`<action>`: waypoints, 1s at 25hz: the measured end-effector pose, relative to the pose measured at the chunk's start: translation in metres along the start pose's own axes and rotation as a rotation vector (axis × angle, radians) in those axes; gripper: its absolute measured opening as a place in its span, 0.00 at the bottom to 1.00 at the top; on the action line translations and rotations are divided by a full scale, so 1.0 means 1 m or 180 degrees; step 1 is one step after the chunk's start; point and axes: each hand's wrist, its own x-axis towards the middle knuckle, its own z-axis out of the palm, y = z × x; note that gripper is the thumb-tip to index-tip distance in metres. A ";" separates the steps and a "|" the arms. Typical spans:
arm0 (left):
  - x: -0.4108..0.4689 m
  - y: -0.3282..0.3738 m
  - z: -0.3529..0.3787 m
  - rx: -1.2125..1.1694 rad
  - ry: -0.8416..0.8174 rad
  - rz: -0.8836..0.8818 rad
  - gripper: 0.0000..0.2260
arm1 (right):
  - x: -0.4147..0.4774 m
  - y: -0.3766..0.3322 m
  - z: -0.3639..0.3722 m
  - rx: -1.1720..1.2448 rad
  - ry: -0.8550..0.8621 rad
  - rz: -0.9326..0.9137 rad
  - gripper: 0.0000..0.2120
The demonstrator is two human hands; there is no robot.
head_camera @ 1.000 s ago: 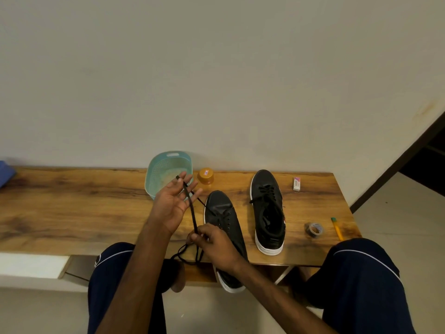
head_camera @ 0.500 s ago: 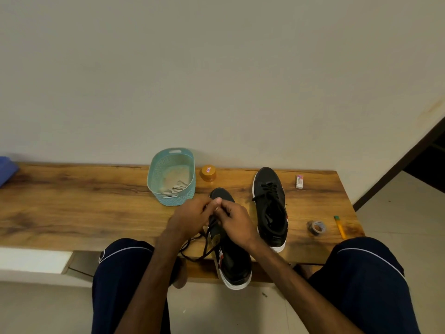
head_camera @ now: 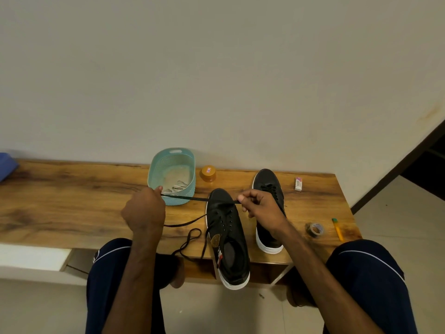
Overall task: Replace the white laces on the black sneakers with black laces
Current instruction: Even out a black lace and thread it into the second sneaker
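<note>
Two black sneakers with white soles lie on the wooden table [head_camera: 60, 203]. The near sneaker [head_camera: 227, 239] points away from me, its heel past the front edge. A black lace [head_camera: 185, 198] stretches taut across its toe. My left hand [head_camera: 144, 210] grips one end of it by the basket. My right hand [head_camera: 261, 208] pinches the other end over the toe. More slack black lace loops on the table left of the shoe. The far sneaker [head_camera: 268, 189] is laced in black. White laces [head_camera: 177, 186] lie inside the teal basket [head_camera: 190, 165].
An orange-lidded jar [head_camera: 208, 173] stands beside the basket. A white eraser [head_camera: 298, 183], a tape roll [head_camera: 314, 229] and a yellow pen [head_camera: 337, 229] lie at the table's right end. A blue object [head_camera: 7, 163] sits at the far left. My knees flank the table's front edge.
My hands, together over the near sneaker's toe half a second ago, have pulled apart sideways. The black lace is drawn tight between them.
</note>
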 end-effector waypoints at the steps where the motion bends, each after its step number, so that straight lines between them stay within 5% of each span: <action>1: -0.001 0.000 0.003 0.0126 0.0006 0.0071 0.18 | 0.000 0.000 -0.003 -0.0032 0.0002 0.0027 0.08; 4: -0.022 0.019 0.010 -0.0772 -0.0159 0.1168 0.13 | -0.003 -0.005 -0.001 -0.0164 -0.0316 0.0113 0.15; 7: -0.051 0.049 0.016 -0.2437 -0.1591 0.1821 0.12 | -0.007 -0.012 0.013 -0.0250 -0.0357 -0.0146 0.12; 9: -0.059 0.058 0.024 -0.2493 -0.2072 0.1896 0.09 | -0.009 -0.015 0.017 -0.0324 -0.0118 -0.0316 0.06; 17: -0.045 0.045 0.027 -0.1911 -0.1564 0.1635 0.11 | -0.002 -0.004 0.004 -0.0402 0.0326 -0.0325 0.03; 25: -0.056 0.055 0.028 -0.2350 -0.2003 0.1796 0.08 | -0.006 -0.006 0.021 -0.0586 0.0199 -0.0533 0.06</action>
